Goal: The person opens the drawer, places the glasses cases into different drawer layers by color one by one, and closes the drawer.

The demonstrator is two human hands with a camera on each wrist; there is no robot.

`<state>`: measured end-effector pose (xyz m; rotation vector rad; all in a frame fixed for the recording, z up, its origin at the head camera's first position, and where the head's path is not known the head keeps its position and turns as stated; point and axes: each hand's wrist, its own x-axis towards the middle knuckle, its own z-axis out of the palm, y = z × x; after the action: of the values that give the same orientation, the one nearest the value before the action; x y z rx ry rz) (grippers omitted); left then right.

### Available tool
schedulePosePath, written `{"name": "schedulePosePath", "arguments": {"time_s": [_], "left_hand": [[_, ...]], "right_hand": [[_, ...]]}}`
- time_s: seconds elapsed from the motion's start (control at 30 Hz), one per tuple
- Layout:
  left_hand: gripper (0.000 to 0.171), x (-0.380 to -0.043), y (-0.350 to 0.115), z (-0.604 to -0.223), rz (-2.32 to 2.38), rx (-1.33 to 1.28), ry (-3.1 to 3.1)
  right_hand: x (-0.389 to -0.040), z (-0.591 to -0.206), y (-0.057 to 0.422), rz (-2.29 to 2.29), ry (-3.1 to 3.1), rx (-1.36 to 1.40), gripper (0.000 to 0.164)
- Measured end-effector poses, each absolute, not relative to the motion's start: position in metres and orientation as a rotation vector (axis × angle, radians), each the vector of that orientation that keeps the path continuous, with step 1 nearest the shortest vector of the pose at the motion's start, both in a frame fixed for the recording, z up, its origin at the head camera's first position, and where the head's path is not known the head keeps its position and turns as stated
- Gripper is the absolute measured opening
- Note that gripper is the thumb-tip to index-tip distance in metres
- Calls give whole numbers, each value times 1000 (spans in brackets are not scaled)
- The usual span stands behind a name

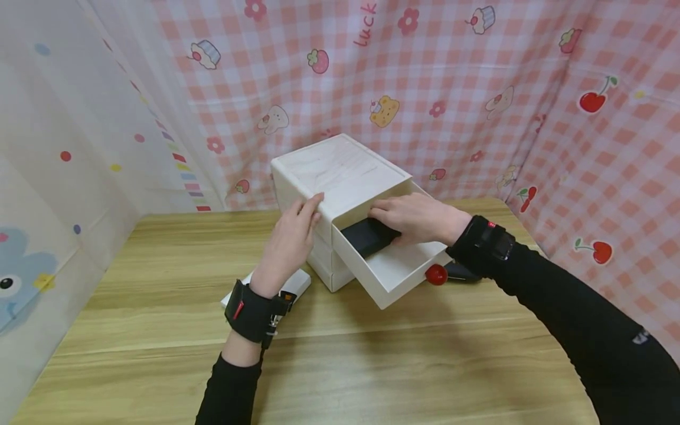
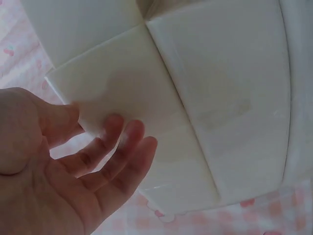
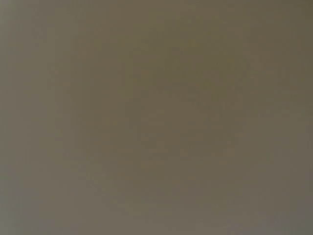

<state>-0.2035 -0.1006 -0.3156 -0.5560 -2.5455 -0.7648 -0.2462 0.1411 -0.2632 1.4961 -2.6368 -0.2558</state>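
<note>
At the near left, the left hand (image 1: 284,248) reaches far and rightward above a white box (image 1: 303,282), fingers loosely bent, thumb apart, gripping nothing, fingertips against the left edge of the white cabinet (image 1: 340,171). The open drawer (image 1: 404,260) juts near and right. Inside, toward its left wall, a flat black case (image 1: 368,237) lies crosswise, its long axis seemingly running near left to far right. The right hand (image 1: 417,215), entering from the right, points left, fingers curled over the case's far edge, holding it; the thumb's grip is hidden.
</note>
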Motion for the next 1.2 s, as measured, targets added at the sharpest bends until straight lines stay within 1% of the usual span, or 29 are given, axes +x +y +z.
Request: {"name": "schedulePosePath", "arguments": {"time_s": [0.23, 0.43, 0.5, 0.53, 0.63, 0.7, 0.77, 0.87, 0.97, 1.13, 1.2], "left_hand": [[41, -204, -104, -309, -978, -593, -2561], [40, -204, -107, -306, -1045, -592, -2575], [40, -204, -107, -306, -1060, -592, -2590], [40, -204, -107, -306, -1067, -591, -2597], [40, -204, -107, -306, -1080, -593, -2609], [40, -204, -107, -307, -1084, -592, -2607], [40, -204, -106, -307, -1092, -591, -2608], [40, -204, -106, -308, -1101, -593, -2603], [42, -204, -105, -309, -1114, -594, -2599], [43, -205, -105, -310, -1133, -597, -2604], [43, -204, -105, -310, -1133, -601, -2609]], "right_hand": [[-249, -267, 132, -420, -2466, 1452, 36], [-251, -274, 129, -524, -2257, 1367, 21], [-252, -275, 129, -538, -2225, 1346, 19], [-251, -276, 130, -539, -2225, 1339, 20], [-249, -273, 133, -467, -2320, 1350, 30], [-247, -268, 138, -349, -2464, 1351, 37], [-243, -261, 147, -179, -2610, 1317, 40], [-239, -254, 168, 78, -2725, 1177, 37], [-238, -252, 195, 275, -2737, 967, 32], [-242, -261, 241, 443, -2820, 590, 28], [-246, -270, 255, 450, -2868, 501, 27]]}}
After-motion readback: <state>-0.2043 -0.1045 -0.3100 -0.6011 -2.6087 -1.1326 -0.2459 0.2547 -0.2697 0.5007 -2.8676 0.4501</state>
